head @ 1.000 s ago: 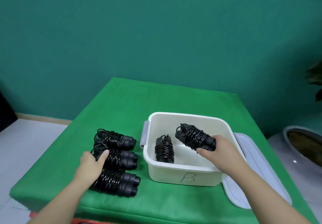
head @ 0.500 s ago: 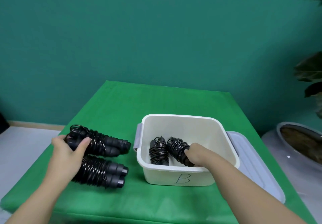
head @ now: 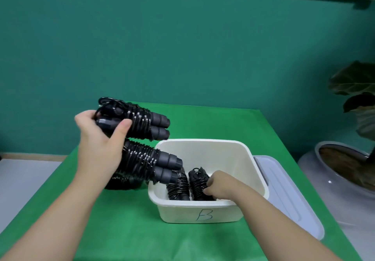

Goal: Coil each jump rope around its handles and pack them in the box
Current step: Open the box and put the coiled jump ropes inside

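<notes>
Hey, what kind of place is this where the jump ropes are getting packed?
Probably an indoor staged packing station, not a home: a table under a green cloth, a plain teal wall, and a white box marked B. A potted plant stands at the right.

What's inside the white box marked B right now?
Two coiled jump ropes lie side by side in the white box: one free, one held by the right hand, which covers its near end.

Two coiled black jump ropes are held raised, handles toward the white box (marked "B"). Two more coiled ropes lie side by side inside it.
</notes>
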A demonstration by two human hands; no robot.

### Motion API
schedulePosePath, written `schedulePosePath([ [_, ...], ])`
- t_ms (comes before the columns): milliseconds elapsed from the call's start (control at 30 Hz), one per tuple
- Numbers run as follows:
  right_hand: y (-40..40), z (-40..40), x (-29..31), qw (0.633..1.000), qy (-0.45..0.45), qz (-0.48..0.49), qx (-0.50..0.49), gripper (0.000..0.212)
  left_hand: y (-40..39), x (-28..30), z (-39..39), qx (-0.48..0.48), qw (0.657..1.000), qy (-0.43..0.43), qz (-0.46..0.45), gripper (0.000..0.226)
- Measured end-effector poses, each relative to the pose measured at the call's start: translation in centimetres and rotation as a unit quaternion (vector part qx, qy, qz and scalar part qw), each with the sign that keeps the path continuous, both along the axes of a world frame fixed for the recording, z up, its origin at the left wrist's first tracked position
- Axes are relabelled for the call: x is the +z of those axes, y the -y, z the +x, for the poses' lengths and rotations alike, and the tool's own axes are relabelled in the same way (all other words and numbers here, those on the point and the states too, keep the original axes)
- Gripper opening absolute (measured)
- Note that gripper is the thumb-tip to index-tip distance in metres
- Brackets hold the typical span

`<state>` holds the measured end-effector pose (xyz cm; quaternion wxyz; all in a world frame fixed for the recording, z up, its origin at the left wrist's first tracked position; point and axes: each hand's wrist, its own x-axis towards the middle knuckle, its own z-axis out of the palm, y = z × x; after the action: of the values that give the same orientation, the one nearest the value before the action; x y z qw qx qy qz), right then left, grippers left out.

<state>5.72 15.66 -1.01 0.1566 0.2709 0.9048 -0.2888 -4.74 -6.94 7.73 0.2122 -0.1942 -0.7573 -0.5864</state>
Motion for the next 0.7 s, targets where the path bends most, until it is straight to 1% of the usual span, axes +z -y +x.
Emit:
schedulePosePath([
  [33, -0.3, 0.1, 0.1, 0.999, -0.041, -0.018, -0.016, 0.02, -0.8, 0.1, 0.2, -0.006, 1.0, 0.001, -0.015, 0.041],
  [67, -0.7, 0.3, 0.4, 0.993, -0.103, -0.031, -0.048, 0.024, -1.5, 0.1, 0.4, -0.009, 0.999, -0.001, -0.034, 0.043],
  [133, -1.0, 0.9, 2.1, 0.962, -0.247, -0.05, -0.111, 0.034, -2.9, 0.1, 0.7, -0.007, 0.997, -0.005, -0.075, 0.046],
  [167, -1.0, 1.2, 2.9, 0.942, -0.307, -0.07, -0.119, 0.036, -3.7, 0.1, 0.9, -0.007, 0.995, -0.004, -0.096, 0.047],
  [200, -1.0, 1.4, 3.6, 0.928, -0.348, -0.087, -0.107, 0.04, -4.4, 0.0, 1.1, -0.011, 0.993, -0.004, -0.119, 0.047],
  [233, -1.0, 1.6, 4.1, 0.922, -0.369, -0.093, -0.079, 0.047, -5.2, -0.1, 1.3, -0.019, 0.989, -0.002, -0.145, 0.049],
  [333, -0.9, 1.8, 4.4, 0.934, -0.35, -0.077, 0.002, 0.074, -7.8, -1.0, 1.9, -0.055, 0.975, -0.011, -0.214, 0.054],
  [400, -1.3, 1.6, 3.8, 0.935, -0.346, -0.076, 0.024, 0.082, -9.3, -1.8, 2.5, -0.084, 0.966, -0.019, -0.243, 0.055],
  [500, -2.3, 1.4, 2.4, 0.933, -0.353, -0.063, 0.015, 0.088, -11.0, -2.7, 3.2, -0.128, 0.947, -0.028, -0.294, 0.055],
  [533, -2.8, 1.4, 1.9, 0.937, -0.345, -0.052, 0.002, 0.086, -11.3, -2.9, 3.3, -0.147, 0.94, -0.026, -0.306, 0.056],
  [567, -3.2, 1.5, 1.5, 0.942, -0.332, -0.042, -0.013, 0.08, -11.7, -3.2, 3.2, -0.169, 0.934, -0.023, -0.315, 0.056],
  [633, -3.6, 1.8, 1.1, 0.948, -0.316, -0.017, -0.033, 0.061, -12.3, -3.6, 2.8, -0.21, 0.917, -0.019, -0.339, 0.058],
  [700, -3.7, 2.1, 0.9, 0.952, -0.301, 0.029, -0.047, 0.052, -13.0, -3.9, 2.0, -0.242, 0.898, -0.023, -0.367, 0.068],
])
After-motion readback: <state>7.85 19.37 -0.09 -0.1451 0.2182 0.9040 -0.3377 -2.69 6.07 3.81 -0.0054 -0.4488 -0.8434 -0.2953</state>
